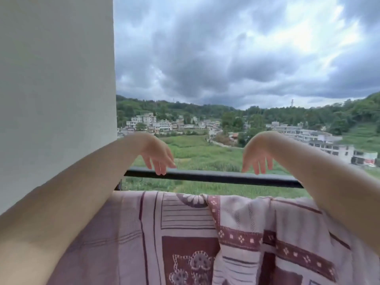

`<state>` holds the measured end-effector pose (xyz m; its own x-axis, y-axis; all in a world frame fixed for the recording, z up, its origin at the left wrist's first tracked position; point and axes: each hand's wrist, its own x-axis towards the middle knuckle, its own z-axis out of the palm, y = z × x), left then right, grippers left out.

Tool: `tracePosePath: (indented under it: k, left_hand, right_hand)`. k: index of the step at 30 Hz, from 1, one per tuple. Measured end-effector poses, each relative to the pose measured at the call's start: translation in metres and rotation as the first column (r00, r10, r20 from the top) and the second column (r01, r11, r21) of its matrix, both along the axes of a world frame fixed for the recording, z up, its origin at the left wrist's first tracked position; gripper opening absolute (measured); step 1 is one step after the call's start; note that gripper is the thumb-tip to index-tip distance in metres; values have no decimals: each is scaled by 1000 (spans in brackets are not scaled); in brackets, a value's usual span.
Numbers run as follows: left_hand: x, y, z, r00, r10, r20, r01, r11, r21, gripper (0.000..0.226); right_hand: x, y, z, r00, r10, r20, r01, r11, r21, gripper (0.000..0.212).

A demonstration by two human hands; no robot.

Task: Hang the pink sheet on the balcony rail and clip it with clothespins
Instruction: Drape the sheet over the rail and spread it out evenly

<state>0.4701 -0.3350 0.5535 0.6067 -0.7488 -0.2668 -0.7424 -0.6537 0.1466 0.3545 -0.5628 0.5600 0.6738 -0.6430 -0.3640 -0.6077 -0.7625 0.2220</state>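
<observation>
Two hands are hanging limp-wristed above the dark balcony rail (213, 177), fingers loose and pointing down, gripping nothing. Left hand (157, 154) is reaching from beside the white wall (55, 89), right hand (257, 155) well apart from it. Pink sheet (205, 233) with maroon patterns is lying draped in front, below the rail, under both forearms.

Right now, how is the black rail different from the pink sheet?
The black rail is plain, dark, straight and stiff; the pink sheet is patterned with flowers and stripes, soft and folded. The rail lies farther out, by the fingers of the left hand and right hand; the sheet hangs nearer, below both arms.
</observation>
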Motion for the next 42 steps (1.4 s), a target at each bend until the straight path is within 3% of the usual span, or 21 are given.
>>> tracePosePath:
  k: [2,5,10,14,16,18,21,24,27,30,32,35,38,40,42]
  left_hand:
    - [-12,10,2,998,-56,26,58,994,-89,28]
    - [-35,30,-7,988,-144,61,151,978,-143,24]
    - [-71,76,-33,951,-254,177,305,864,-400,42]
    - [-91,98,-60,910,-294,292,411,733,-542,66]
    - [-94,98,-70,891,-257,375,442,681,-584,52]
    - [-96,98,-78,888,-169,427,428,641,-637,31]
    - [-99,99,-83,828,-45,558,478,575,-664,22]
    - [-109,101,-82,734,6,679,543,595,-593,12]
    - [-115,103,-80,683,72,726,553,598,-580,10]
    - [-106,110,-62,686,168,708,489,615,-619,14]
    - [-95,110,-44,693,221,687,420,650,-633,17]
    - [-79,102,-27,684,278,674,319,718,-619,22]
    - [-71,102,-34,797,160,582,198,842,-502,25]
    - [-74,113,-50,884,98,458,160,856,-492,27]
    - [-77,133,-66,906,126,404,165,774,-611,30]
  right_hand:
    - [8,10,-10,997,76,10,-76,997,-16,59]
    - [5,35,-11,957,253,139,-259,965,29,44]
    - [-37,82,11,754,486,441,-539,842,-6,33]
    - [-89,114,0,673,566,475,-650,760,16,31]
    - [-113,126,-18,637,615,465,-694,720,1,33]
    - [-125,127,-39,581,670,462,-702,700,-131,35]
    - [-131,126,-56,457,746,485,-664,649,-372,36]
    - [-133,128,-64,336,812,477,-595,576,-561,41]
    - [-136,126,-60,262,834,485,-535,544,-647,42]
    - [-133,110,-35,202,795,572,-431,596,-677,37]
    - [-125,107,-18,249,767,592,-366,640,-676,37]
    - [-99,117,-14,470,660,586,-301,744,-597,39]
    - [-77,134,-32,651,564,508,-411,825,-388,29]
    - [-76,137,-45,640,515,571,-477,848,-230,21]
    - [-82,138,-49,530,511,677,-498,833,-239,20]
